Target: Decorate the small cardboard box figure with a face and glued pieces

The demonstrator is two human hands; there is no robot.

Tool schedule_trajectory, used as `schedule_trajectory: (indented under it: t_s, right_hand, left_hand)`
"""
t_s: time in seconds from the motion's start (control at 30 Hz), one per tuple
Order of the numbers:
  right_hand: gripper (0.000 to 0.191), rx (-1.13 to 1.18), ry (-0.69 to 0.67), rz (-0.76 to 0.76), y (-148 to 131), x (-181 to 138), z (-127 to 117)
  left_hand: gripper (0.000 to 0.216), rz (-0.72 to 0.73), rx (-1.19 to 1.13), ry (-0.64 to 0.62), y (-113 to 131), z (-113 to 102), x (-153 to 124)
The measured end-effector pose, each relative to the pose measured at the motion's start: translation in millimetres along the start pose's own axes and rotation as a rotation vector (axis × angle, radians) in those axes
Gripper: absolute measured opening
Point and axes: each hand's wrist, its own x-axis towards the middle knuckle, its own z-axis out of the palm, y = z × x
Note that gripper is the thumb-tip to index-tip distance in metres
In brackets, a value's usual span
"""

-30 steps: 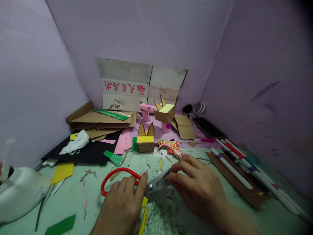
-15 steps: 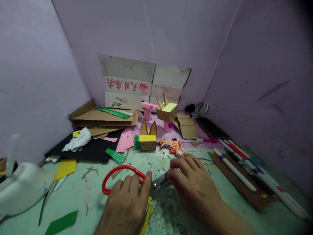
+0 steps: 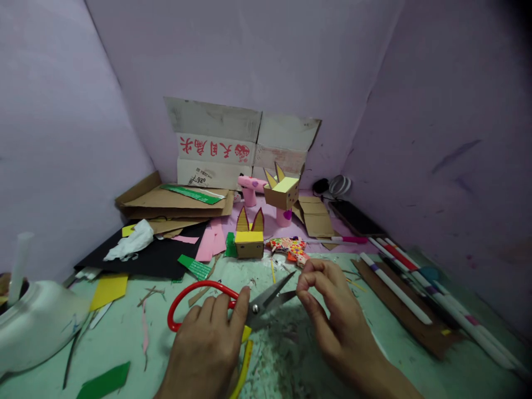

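Note:
My left hand grips the red-handled scissors low in the middle, and their blades are spread apart, pointing right. My right hand sits just right of the blade tips, with thumb and fingers pinched together on something too small to make out. A yellow strip lies under my left hand. Just beyond the hands stands a small cardboard box figure with a yellow top and pointed ears, and a patterned paper scrap lies beside it.
Markers lie on a cardboard strip at right. A second eared box figure and a pink tube figure stand before a folded carton. Black paper, flat cardboard, tissue and a white jug sit left; phone back right.
The scissor blades have opened, and my right hand has drawn off them slightly to the right, fingers now pinched in front of the tips.

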Motion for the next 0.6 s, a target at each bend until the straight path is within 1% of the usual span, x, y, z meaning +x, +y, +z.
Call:
schedule_trajectory:
  t_s: [0.03, 0.1, 0.17, 0.23, 0.47, 0.6]
  right_hand:
    - [0.014, 0.002, 0.025, -0.012, 0.2, -0.4, 0.4]
    - [0.013, -0.065, 0.053, -0.096, 0.6, -0.9, 1.7]
    - [0.013, -0.166, 0.051, -0.203, 1.0, -0.3, 3.1]
    - [0.013, -0.232, 0.044, -0.262, 1.6, 1.1, 4.0]
    - [0.011, -0.302, 0.074, -0.344, 6.4, 2.6, 6.0]
    - [0.018, -0.279, 0.092, -0.357, 7.8, 2.5, 6.5]
  left_hand:
    - [0.052, -0.003, -0.004, 0.001, -0.2, -0.1, 0.1]
    - [0.051, -0.007, -0.009, 0.012, -0.3, -0.5, 0.2]
    - [0.053, -0.009, -0.011, 0.021, -0.1, -0.9, 0.3]
    - [0.054, -0.016, -0.015, 0.021, 0.1, -1.0, 0.2]
    - [0.056, -0.033, -0.06, 0.038, 0.5, -0.3, -2.0]
    - [0.058, -0.044, -0.092, 0.025, 1.1, 0.1, -2.6]
